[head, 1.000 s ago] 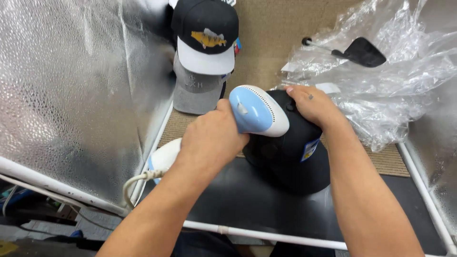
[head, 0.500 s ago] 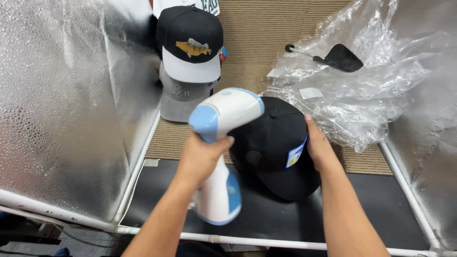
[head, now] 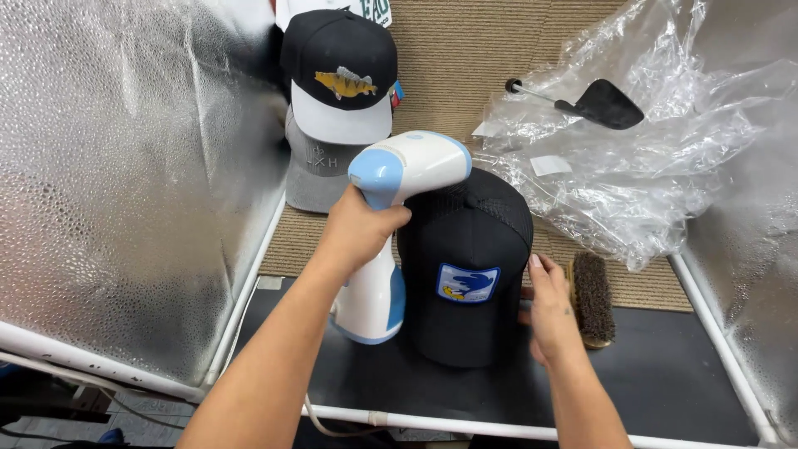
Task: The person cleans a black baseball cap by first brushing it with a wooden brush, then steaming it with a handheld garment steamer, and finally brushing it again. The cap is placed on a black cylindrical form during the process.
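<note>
My left hand (head: 359, 231) grips the handle of a white and light-blue handheld steamer (head: 391, 224), its head pointing right over the crown of a black cap (head: 465, 266). The cap has a blue and white patch on its front and sits on a black mat (head: 665, 374). My right hand (head: 549, 309) lies flat against the cap's right side, fingers together, holding nothing. A brown bristle brush (head: 592, 298) lies just right of that hand.
A black and white cap with a yellow fish patch (head: 339, 79) rests on a grey cap (head: 312, 170) at the back left. Crumpled clear plastic (head: 657, 158) and a small black scoop-shaped tool (head: 598, 101) lie at the back right. Silver foil walls (head: 125, 183) stand on both sides.
The steamer has been lifted from lying across the cap to stand upright at its left. My right hand slid from the cap's top down to its right side, uncovering the brush.
</note>
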